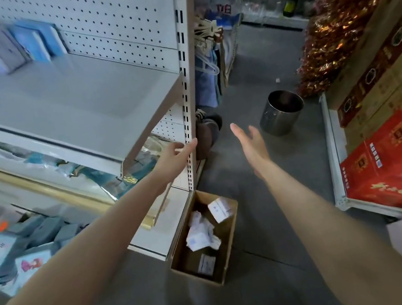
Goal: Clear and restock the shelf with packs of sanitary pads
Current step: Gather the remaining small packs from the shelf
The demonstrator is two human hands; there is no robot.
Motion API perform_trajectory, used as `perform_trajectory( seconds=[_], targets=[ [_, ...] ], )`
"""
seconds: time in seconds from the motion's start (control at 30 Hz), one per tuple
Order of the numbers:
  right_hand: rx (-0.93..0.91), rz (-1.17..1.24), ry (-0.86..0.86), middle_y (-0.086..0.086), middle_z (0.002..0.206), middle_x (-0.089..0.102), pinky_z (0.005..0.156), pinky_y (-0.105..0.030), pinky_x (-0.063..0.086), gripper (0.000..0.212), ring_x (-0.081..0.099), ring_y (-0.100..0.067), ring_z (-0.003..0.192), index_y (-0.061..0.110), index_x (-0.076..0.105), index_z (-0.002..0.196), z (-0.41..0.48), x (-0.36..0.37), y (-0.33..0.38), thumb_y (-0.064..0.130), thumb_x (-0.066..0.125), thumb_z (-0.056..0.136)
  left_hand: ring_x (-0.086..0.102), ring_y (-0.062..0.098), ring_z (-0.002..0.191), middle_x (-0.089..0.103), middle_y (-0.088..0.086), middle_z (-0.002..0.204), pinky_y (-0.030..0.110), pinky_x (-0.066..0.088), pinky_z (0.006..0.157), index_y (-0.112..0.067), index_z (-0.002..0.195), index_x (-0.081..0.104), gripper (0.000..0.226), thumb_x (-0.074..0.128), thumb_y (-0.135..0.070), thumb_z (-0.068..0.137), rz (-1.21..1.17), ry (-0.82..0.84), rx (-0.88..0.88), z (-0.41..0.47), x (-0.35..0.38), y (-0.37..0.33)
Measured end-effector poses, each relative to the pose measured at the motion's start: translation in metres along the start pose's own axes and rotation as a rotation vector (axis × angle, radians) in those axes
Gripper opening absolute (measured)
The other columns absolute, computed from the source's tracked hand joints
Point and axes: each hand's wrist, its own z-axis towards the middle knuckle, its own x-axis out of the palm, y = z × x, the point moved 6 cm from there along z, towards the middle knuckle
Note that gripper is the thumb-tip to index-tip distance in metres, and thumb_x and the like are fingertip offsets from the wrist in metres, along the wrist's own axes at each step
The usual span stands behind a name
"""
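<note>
**Two hands open at the right end of the shelf (pixel 63 94)**

Your left hand (pixel 173 157) reaches to the shelf's front right corner. Its fingers are stretched out with the tips against the slotted upright (pixel 187 76), and it grips nothing. Your right hand (pixel 252 146) hovers over the floor (pixel 268 207) just right of that upright, palm flat, fingers straight and slightly apart, holding nothing.

The packs of sanitary pads (pixel 32 44) stand on edge in a row at the shelf's back left corner, against the pegboard (pixel 121 12); they are too blurred to read. A few white packs (pixel 201 233) lie loose in an open cardboard box (pixel 228 247) on the floor at the foot of the upright, below your hands. Further blue-grey packs (pixel 31 243) are heaped low at the left edge. A metal bucket (pixel 281 114) stands on the floor beyond your right hand, and red cartons (pixel 392 163) are stacked along the right edge.
</note>
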Motion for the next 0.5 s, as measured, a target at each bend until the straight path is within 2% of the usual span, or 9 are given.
perform_trajectory(
  seconds=[0.07, 0.13, 0.17, 0.23, 0.27, 0.33, 0.4, 0.5],
  targets=[
    [-0.035, -0.008, 0.008, -0.002, 0.136, 0.050, 0.095, -0.024, 0.033, 0.063, 0.046, -0.018, 0.126, 0.011, 0.043, 0.141, 0.000, 0.005, 0.020, 0.050, 0.057, 0.094, 0.054, 0.019, 0.115, 0.055, 0.004, 0.128, 0.044, 0.048, 0.101, -0.015, 0.132, 0.048, 0.060, 0.051, -0.058, 0.092, -0.065, -0.037, 0.072, -0.002, -0.012, -0.020],
    [-0.092, -0.010, 0.025, -0.002, 0.108, 0.059, 0.082, -0.025, 0.039, 0.044, 0.051, -0.016, 0.104, 0.010, 0.055, 0.116, 0.000, 0.014, 0.042, 0.049, 0.057, 0.094, 0.057, 0.020, 0.111, 0.058, 0.006, 0.123, 0.044, 0.050, 0.097, -0.014, 0.130, 0.048, 0.053, 0.053, -0.052, 0.093, -0.058, -0.069, 0.160, -0.008, -0.029, -0.038],
    [-0.116, -0.005, 0.040, -0.007, 0.104, 0.062, 0.082, -0.027, 0.041, 0.044, 0.052, -0.016, 0.098, 0.008, 0.059, 0.109, -0.002, 0.020, 0.051, 0.049, 0.057, 0.094, 0.058, 0.021, 0.108, 0.059, 0.006, 0.120, 0.044, 0.051, 0.097, -0.014, 0.129, 0.049, 0.051, 0.054, -0.050, 0.094, -0.041, -0.090, 0.194, -0.011, -0.036, -0.044],
    [-0.167, -0.011, 0.100, -0.010, 0.107, 0.063, 0.092, -0.034, 0.043, 0.038, 0.056, -0.017, 0.100, 0.014, 0.064, 0.098, -0.012, 0.044, 0.078, 0.051, 0.054, 0.095, 0.060, 0.022, 0.104, 0.060, 0.004, 0.113, 0.045, 0.051, 0.095, -0.016, 0.127, 0.050, 0.047, 0.056, -0.048, 0.093, -0.044, -0.171, 0.242, -0.021, -0.065, -0.052],
    [-0.176, -0.014, 0.127, -0.008, 0.112, 0.063, 0.098, -0.038, 0.043, 0.036, 0.058, -0.020, 0.106, 0.018, 0.064, 0.101, -0.017, 0.054, 0.087, 0.052, 0.054, 0.094, 0.061, 0.022, 0.104, 0.061, 0.003, 0.110, 0.045, 0.052, 0.093, -0.017, 0.125, 0.051, 0.046, 0.057, -0.048, 0.093, -0.060, -0.210, 0.249, -0.024, -0.075, -0.053],
    [-0.236, 0.019, 0.188, -0.016, 0.121, 0.062, 0.102, -0.045, 0.042, 0.049, 0.058, -0.031, 0.114, 0.006, 0.062, 0.117, -0.028, 0.082, 0.117, 0.049, 0.054, 0.095, 0.062, 0.023, 0.103, 0.062, 0.003, 0.108, 0.043, 0.054, 0.089, -0.018, 0.122, 0.052, 0.042, 0.057, -0.047, 0.093, -0.106, -0.301, 0.268, -0.035, -0.111, -0.061],
    [-0.311, 0.018, 0.212, -0.025, 0.119, 0.060, 0.103, -0.049, 0.042, 0.055, 0.057, -0.038, 0.113, -0.002, 0.059, 0.119, -0.039, 0.106, 0.148, 0.047, 0.053, 0.096, 0.062, 0.022, 0.097, 0.062, 0.005, 0.106, 0.043, 0.053, 0.087, -0.018, 0.119, 0.052, 0.037, 0.058, -0.045, 0.094, -0.156, -0.389, 0.294, -0.045, -0.146, -0.070],
    [-0.395, -0.015, 0.274, -0.011, 0.110, 0.065, 0.100, -0.048, 0.046, 0.046, 0.061, -0.029, 0.106, 0.012, 0.061, 0.110, -0.056, 0.146, 0.185, 0.055, 0.052, 0.094, 0.061, 0.021, 0.094, 0.062, 0.006, 0.104, 0.045, 0.053, 0.088, -0.019, 0.115, 0.051, 0.032, 0.057, -0.042, 0.094, -0.202, -0.486, 0.333, -0.063, -0.197, -0.078]
  ],
)
